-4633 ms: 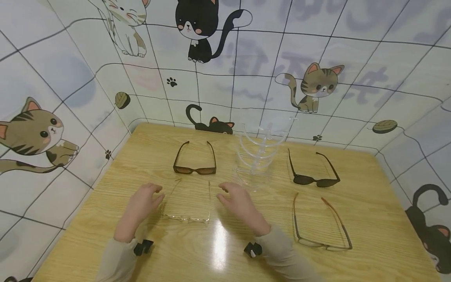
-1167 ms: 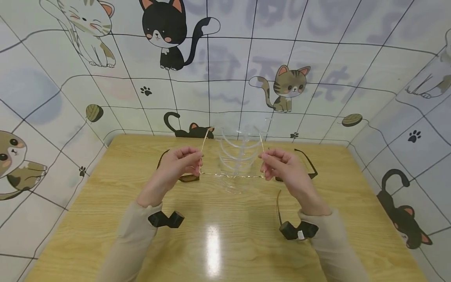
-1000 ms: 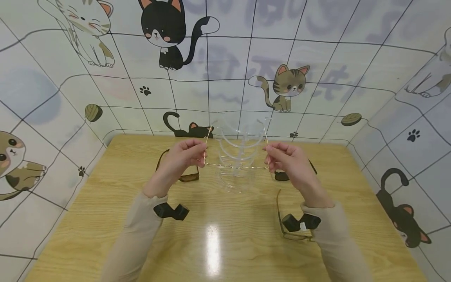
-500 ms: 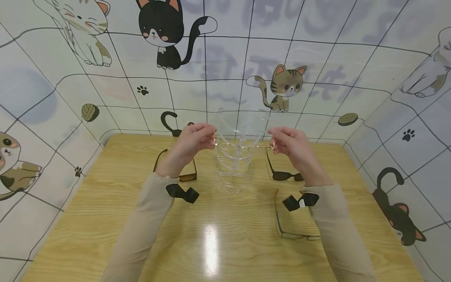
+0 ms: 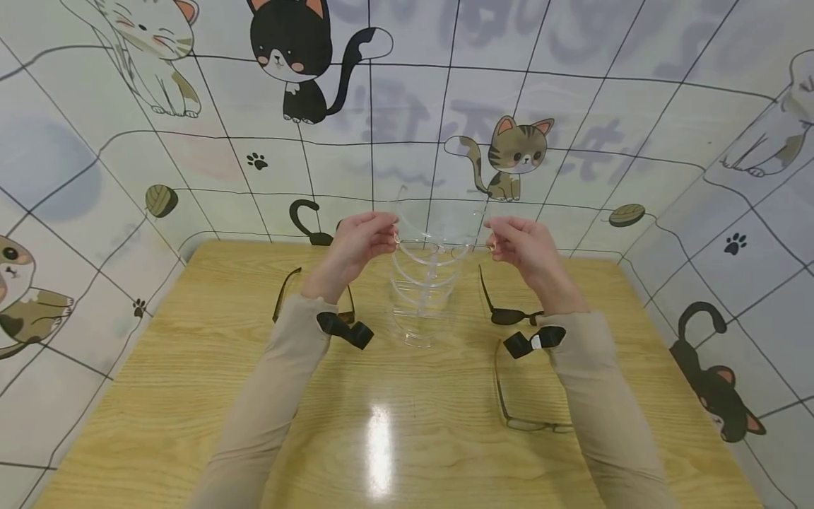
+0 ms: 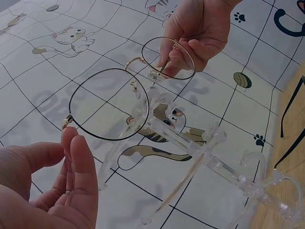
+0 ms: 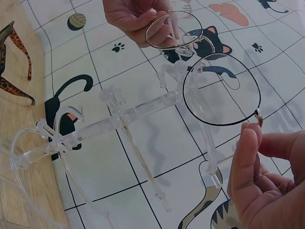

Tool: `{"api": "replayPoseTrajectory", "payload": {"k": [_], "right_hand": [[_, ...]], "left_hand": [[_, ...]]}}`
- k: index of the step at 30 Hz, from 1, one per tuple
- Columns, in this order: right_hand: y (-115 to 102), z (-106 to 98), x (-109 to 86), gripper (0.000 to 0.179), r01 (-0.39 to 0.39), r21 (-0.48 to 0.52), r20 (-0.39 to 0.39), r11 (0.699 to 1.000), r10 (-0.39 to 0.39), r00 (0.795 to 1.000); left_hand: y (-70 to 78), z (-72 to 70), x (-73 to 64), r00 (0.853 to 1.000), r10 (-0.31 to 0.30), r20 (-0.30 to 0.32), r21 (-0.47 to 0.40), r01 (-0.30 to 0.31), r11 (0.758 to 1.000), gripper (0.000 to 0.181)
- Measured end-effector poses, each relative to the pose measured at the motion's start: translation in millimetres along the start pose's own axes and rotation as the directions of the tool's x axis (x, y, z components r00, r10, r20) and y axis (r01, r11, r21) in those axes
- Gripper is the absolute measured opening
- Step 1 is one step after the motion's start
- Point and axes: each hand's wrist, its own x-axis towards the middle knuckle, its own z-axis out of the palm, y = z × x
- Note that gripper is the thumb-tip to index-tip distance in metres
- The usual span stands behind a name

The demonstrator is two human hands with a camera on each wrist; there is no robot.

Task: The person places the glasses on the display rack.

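Observation:
Thin gold-and-black wire-rimmed eyeglasses (image 6: pixel 109 105) are held up level at the top of a clear acrylic glasses stand (image 5: pixel 425 290). My left hand (image 5: pixel 359 244) pinches them near the left hinge between thumb and fingers. On the other side, my right hand (image 5: pixel 528 247) pinches the right hinge end the same way. Both lenses face back toward me, with the temples pointing to the wall. In the right wrist view the bridge lies close to the stand's top nosepiece (image 7: pixel 181 71); whether they touch I cannot tell.
Brown sunglasses (image 5: pixel 346 317) lie left of the stand, partly behind my left arm. Black sunglasses (image 5: pixel 507 317) lie to its right. Brown-templed eyeglasses (image 5: pixel 528 425) are nearer, partly under my right forearm. A cat-printed wall (image 5: pixel 420 106) rises behind the wooden table (image 5: pixel 420 452).
The wire eyeglasses lay on the table at first, with both hands beside them. Since then both hands have lifted them, carried them right, and moved them up and forward to the stand's top.

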Motion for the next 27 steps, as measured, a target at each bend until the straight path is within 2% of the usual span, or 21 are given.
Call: {"api": "replayPoseTrajectory", "payload": {"k": [14,27], "right_hand": [[6.9,-0.5,9.1,0.018,-0.014,0.015,-0.006,1.0,0.014,1.0],[4.1,1.1,7.9,0.017,-0.014,0.02,-0.008,1.0,0.014,1.0]], "left_hand": [[-5.1,-0.6,8.9,0.998,-0.024,-0.061,-0.012,0.023,1.0,0.007],[-3.0,-0.3,9.2,0.998,-0.023,-0.053,-0.013,0.022,1.0,0.007]]}}
